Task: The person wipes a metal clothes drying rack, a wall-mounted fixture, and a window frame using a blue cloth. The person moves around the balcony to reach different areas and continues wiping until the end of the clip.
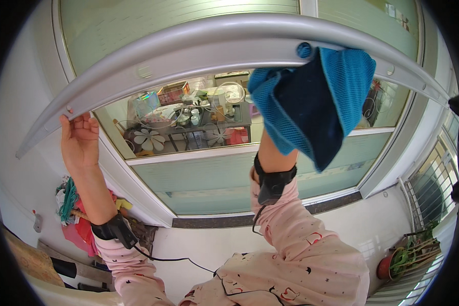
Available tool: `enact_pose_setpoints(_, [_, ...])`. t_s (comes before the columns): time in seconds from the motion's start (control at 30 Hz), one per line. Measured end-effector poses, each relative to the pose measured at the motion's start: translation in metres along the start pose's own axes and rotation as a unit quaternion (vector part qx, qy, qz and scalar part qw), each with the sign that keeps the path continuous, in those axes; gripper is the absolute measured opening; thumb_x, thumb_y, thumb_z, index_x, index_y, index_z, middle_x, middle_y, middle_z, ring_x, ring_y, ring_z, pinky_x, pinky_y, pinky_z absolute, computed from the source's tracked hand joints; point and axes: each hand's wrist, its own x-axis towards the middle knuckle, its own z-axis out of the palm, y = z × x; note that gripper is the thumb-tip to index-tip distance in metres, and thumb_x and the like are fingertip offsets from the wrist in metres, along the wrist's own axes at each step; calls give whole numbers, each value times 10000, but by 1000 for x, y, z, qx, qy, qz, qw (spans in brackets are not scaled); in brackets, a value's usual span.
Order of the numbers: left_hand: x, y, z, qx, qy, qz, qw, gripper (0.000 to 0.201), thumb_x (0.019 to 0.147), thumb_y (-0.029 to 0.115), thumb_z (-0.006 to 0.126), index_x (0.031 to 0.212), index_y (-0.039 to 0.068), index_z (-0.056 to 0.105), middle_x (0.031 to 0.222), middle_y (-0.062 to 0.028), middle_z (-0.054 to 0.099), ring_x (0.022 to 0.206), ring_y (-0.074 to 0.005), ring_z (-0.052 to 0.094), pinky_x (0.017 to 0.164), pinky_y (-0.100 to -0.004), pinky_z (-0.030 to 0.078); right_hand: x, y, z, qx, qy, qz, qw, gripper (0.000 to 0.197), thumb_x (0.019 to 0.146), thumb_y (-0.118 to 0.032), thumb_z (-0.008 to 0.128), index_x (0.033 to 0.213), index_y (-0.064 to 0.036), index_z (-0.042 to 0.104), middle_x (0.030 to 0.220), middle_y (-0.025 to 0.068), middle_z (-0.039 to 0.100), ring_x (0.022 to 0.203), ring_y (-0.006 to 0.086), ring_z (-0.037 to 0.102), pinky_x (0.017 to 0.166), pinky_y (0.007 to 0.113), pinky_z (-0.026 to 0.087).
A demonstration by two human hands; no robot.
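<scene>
A long, curved silver rail (194,55) with holes along its face spans the upper part of the head view. At its left part, my left hand (80,140) is raised with its palm facing me, the thumb up and the fingers curled closed at the rail's lower edge. A blue cloth (311,102) with a ribbed border and dark navy middle covers my right hand, leaving bare skin at the wrist (276,150) showing. That hand holds the cloth up against the rail's right part; its fingers are hidden beneath the fabric.
Behind the rail stands a glazed sliding door (270,176); through its glass shows a cluttered table (209,120). A pile of colourful cloths (79,214) lies at lower left. A potted plant (400,262) and metal window bars (428,188) are at right. White floor (188,245) lies below.
</scene>
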Motion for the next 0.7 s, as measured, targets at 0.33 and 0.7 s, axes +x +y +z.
enact_pose_setpoints(0.33, [-15,19,-5,11,5,3,1000,289,998,302,514,1102,41,581,1005,-80,613,915,-214,582,776,-344,484,-52,57,62,32,-27,49,998,514,973,-382,500,1327,-11,458,1217,183,572,1085,300,585,955,430,480])
enact_pose_setpoints(0.7, [-37,23,18,68,31,-32,997,286,965,349,569,1100,99,604,1001,-50,663,922,-183,597,785,-311,485,-162,148,179,41,-79,107,990,516,971,-389,499,1327,-18,460,1221,177,570,1096,300,576,970,436,466])
